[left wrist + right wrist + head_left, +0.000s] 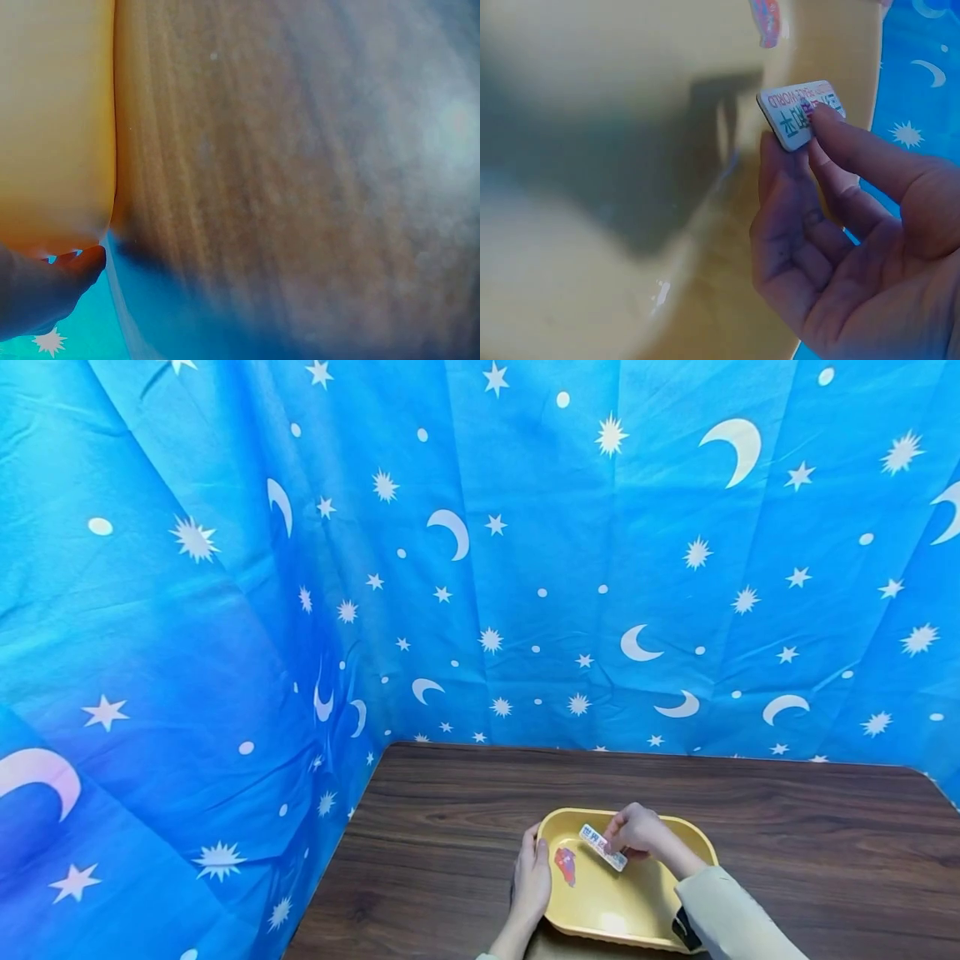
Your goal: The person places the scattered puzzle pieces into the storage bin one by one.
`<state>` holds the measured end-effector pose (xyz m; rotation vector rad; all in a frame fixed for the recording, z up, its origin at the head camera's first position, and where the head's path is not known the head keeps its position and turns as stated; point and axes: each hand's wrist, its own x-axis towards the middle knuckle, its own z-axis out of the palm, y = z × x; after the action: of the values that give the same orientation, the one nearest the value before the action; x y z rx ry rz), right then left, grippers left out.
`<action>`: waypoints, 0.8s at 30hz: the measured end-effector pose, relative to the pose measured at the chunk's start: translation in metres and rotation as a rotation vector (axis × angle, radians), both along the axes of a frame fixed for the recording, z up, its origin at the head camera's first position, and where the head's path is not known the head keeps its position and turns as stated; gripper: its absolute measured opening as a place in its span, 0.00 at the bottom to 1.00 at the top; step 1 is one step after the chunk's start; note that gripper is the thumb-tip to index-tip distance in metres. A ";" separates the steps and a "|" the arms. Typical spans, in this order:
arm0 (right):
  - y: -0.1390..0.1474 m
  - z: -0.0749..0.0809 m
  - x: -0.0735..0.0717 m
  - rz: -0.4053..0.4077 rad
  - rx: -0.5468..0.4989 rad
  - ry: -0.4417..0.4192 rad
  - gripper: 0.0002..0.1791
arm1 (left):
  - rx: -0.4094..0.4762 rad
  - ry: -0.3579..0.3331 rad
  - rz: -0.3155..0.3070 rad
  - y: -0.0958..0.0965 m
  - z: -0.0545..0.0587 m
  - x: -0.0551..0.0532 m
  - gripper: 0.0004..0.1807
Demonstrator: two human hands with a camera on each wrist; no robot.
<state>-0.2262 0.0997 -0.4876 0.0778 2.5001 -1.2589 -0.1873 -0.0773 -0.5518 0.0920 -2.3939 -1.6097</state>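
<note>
A shallow yellow tray [622,935] with rounded corners lies on the wooden table. My left hand [531,881] holds its left side, the thumb at the rim and the fingers along the outer wall. In the left wrist view, fingers [64,281] show at the tray's edge [60,135]. Over the tray, my right hand [637,831] pinches a small flat white rectangular plaque [602,847] between thumb and fingers. The plaque [791,112] bears coloured characters and the word WORLD, and it is held tilted. A small red and purple flat figure [566,866] is on the tray's inside, towards the left.
The dark wood-grain table [450,810] extends around the tray. A blue cloth [525,568] with white moons and stars hangs behind the table and along its left side. A black band [684,928] shows at the right wrist, over the tray's near right corner.
</note>
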 end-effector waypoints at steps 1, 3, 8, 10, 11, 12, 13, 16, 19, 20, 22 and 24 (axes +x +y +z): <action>0.000 0.001 0.000 0.010 0.029 0.004 0.05 | 0.001 -0.006 -0.001 0.000 0.000 0.000 0.15; 0.000 0.002 0.000 0.036 0.096 0.021 0.06 | 0.001 -0.008 -0.003 0.001 -0.001 -0.001 0.15; -0.004 0.000 -0.001 0.121 0.259 0.092 0.09 | 0.017 -0.013 -0.003 0.003 -0.001 -0.002 0.16; -0.006 -0.003 -0.002 0.149 0.316 0.114 0.10 | 0.023 -0.013 -0.003 0.003 -0.001 -0.002 0.16; -0.007 -0.004 -0.003 0.157 0.343 0.122 0.10 | 0.024 -0.011 -0.003 0.003 0.000 -0.002 0.16; -0.008 -0.006 -0.003 0.161 0.360 0.120 0.10 | 0.022 -0.009 -0.003 0.003 -0.001 -0.002 0.16; -0.009 -0.008 -0.004 0.162 0.381 0.122 0.11 | 0.022 -0.006 -0.004 0.004 0.000 -0.002 0.15; -0.011 -0.012 -0.005 0.166 0.434 0.121 0.12 | 0.019 0.007 -0.006 0.004 0.000 -0.001 0.15; -0.012 -0.016 -0.004 0.171 0.467 0.135 0.13 | 0.019 0.019 -0.007 0.004 0.001 -0.001 0.14; -0.012 -0.016 -0.003 0.171 0.469 0.138 0.13 | 0.022 0.021 -0.008 0.004 0.002 -0.001 0.14; -0.011 -0.017 -0.001 0.165 0.466 0.147 0.13 | 0.026 0.016 -0.010 0.005 0.002 0.000 0.14; -0.009 -0.017 0.000 0.156 0.446 0.149 0.13 | 0.032 0.012 -0.017 0.005 0.002 -0.001 0.14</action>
<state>-0.2263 0.0907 -0.5043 -0.1070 2.8082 -0.6523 -0.1882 -0.0723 -0.5497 0.0688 -2.3666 -1.6519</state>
